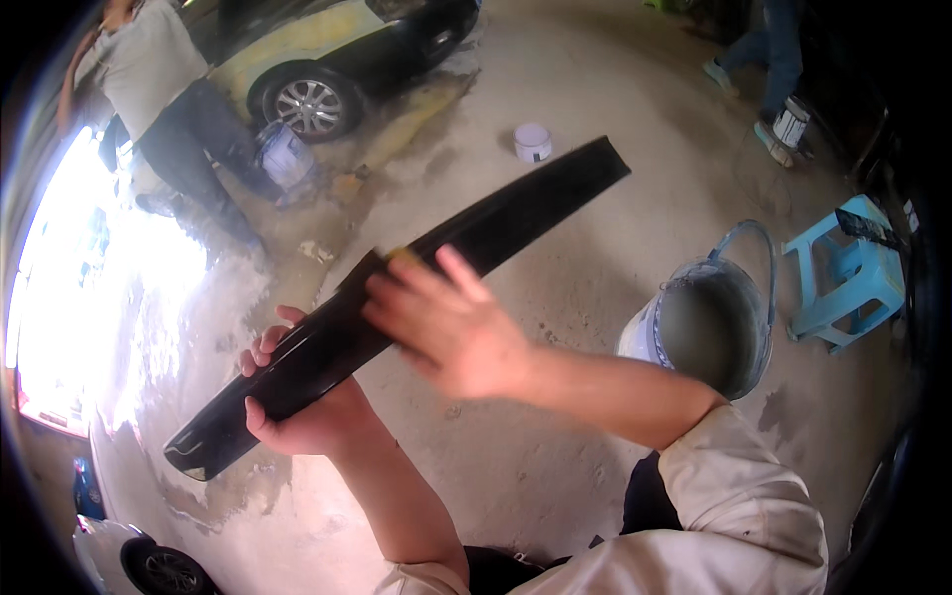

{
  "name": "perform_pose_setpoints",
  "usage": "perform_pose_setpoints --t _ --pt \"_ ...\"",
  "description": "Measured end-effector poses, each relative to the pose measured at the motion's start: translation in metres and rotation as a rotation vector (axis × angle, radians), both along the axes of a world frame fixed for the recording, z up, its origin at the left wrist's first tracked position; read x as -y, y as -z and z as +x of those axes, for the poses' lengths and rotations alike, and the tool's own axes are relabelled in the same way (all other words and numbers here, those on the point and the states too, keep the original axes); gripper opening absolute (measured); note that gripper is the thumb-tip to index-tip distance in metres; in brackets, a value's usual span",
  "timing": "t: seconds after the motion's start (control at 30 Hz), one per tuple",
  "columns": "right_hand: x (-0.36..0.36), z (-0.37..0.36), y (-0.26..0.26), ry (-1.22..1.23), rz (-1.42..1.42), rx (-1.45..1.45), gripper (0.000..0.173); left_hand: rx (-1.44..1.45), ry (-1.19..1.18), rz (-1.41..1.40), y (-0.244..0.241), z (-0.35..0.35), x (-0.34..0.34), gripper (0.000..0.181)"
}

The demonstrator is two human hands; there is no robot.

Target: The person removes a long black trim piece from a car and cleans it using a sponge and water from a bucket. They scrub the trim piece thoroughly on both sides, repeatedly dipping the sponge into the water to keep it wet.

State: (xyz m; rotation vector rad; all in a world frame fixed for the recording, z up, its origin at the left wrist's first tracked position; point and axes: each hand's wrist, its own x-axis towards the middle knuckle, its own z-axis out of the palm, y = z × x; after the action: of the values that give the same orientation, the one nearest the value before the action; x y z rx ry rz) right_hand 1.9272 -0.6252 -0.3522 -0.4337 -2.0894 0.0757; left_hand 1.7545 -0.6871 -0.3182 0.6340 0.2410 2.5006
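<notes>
A long, glossy black car trim panel [528,201] runs diagonally in front of me above the floor. My left hand [312,416] grips its lower left part from beneath, thumb on the near edge and fingers around the far edge. My right hand [454,327] is blurred and lies over the panel's middle, fingers spread on its surface. Something yellowish [401,253] shows at those fingertips, too blurred to name; whether the hand holds it is unclear. A pale chipped spot [195,473] marks the panel's lower left end.
A bucket [658,327] of murky liquid stands right, beside a blue plastic stool [818,305] bearing a dark flat object [869,227]. A small tub [532,143] sits ahead. A person [171,97] stands near a car [312,44] and another bucket [286,156]; another person's legs [781,67] are far right.
</notes>
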Motion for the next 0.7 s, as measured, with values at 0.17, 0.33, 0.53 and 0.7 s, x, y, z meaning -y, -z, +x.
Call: perform_pose_setpoints --t 0.17,0.33,0.53,0.7 --pt "-0.041 0.006 0.040 0.336 -0.211 -0.035 0.043 -0.005 -0.021 -0.024 -0.001 0.013 -0.002 0.032" --pt "-0.002 -0.008 0.013 0.063 0.097 0.001 0.049 0.059 -0.041 -0.057 -0.004 0.006 0.000 0.032" --pt "-0.023 -0.004 0.045 0.282 0.020 -0.015 0.047 0.010 -0.050 0.024 -0.011 0.003 0.001 0.031" --pt "-0.035 0.006 0.029 0.275 -0.032 0.009 0.048 0.022 -0.038 0.048 -0.012 -0.011 0.008 0.032"
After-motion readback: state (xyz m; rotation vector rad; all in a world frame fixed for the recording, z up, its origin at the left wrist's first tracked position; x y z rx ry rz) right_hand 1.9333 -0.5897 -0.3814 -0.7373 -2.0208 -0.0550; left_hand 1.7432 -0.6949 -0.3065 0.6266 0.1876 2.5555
